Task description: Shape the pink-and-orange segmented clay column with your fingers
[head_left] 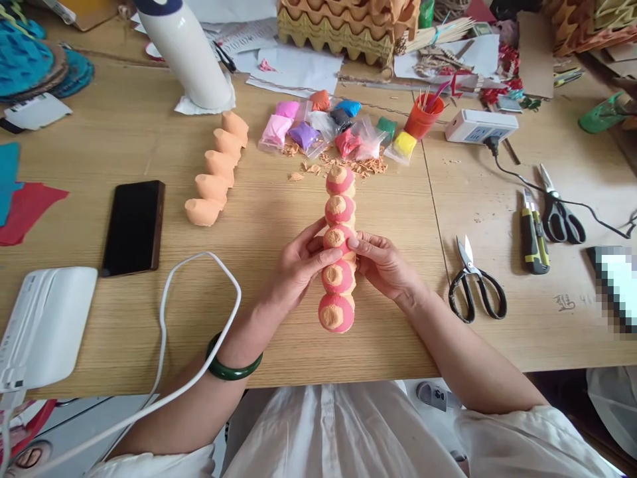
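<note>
Work in the head view looks partway along. The pink-banded strip (335,237) is over the desk (398,199), pointing lengthwise away from the body: the left grip (298,265) grasps one side, its thumb laid on the pink near the middle, and the right grip (382,262) grasps the other, its thumb against the third bump. All five bumps carry pink around their tips, so that much seems done; the tips themselves are bare orange. The plain orange strip (219,162), lying to the left, shows no pink at all, so its colouring looks not yet begun. Beyond the strip's far end, orange shavings (368,166) lie beside the coloured packets (304,135), which suggests that some trimming is done. The nearer scissors (468,265) lie well apart to the right, untouched.
</note>
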`<state>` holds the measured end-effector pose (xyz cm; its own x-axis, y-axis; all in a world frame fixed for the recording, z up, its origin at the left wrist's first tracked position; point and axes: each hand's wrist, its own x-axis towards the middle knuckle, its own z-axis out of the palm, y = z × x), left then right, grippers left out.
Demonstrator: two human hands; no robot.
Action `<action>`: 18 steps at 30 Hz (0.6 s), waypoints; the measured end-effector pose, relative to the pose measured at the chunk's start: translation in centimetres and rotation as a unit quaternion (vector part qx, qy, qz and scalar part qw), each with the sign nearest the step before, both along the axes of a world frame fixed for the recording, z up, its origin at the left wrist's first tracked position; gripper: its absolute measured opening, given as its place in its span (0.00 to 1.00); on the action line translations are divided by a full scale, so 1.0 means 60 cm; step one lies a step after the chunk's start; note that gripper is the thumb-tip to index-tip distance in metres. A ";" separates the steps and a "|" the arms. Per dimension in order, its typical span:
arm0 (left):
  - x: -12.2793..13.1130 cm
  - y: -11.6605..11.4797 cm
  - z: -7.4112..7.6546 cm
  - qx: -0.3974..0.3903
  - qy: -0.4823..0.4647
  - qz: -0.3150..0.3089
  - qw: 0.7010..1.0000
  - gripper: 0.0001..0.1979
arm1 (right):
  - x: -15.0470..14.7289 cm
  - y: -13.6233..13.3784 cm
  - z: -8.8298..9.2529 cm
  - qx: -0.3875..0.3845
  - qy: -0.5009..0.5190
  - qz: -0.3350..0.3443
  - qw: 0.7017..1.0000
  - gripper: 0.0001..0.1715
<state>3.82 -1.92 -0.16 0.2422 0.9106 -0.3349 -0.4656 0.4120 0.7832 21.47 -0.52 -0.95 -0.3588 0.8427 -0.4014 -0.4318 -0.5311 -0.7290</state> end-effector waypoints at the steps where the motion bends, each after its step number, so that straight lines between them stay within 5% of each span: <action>1: 0.000 0.001 -0.003 -0.002 0.007 0.006 1.000 0.25 | -0.002 -0.001 0.000 0.000 0.000 0.000 1.000 0.23; 7: -0.003 0.001 -0.009 -0.002 0.017 0.026 1.000 0.24 | -0.009 -0.004 0.000 -0.019 0.018 -0.009 1.000 0.22; 13: -0.013 0.007 -0.008 -0.007 -0.043 -0.038 0.998 0.26 | -0.001 0.001 0.000 -0.022 0.018 -0.008 1.000 0.21; 18: -0.013 0.007 -0.018 -0.006 -0.004 0.005 1.000 0.22 | -0.002 0.000 -0.001 -0.003 0.015 0.009 1.000 0.22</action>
<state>3.05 -1.50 -1.22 0.2352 0.9093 -0.3433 -0.4755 0.4157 0.7753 21.34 -0.50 -1.03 -0.3850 0.8343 -0.3947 -0.4441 -0.5424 -0.7131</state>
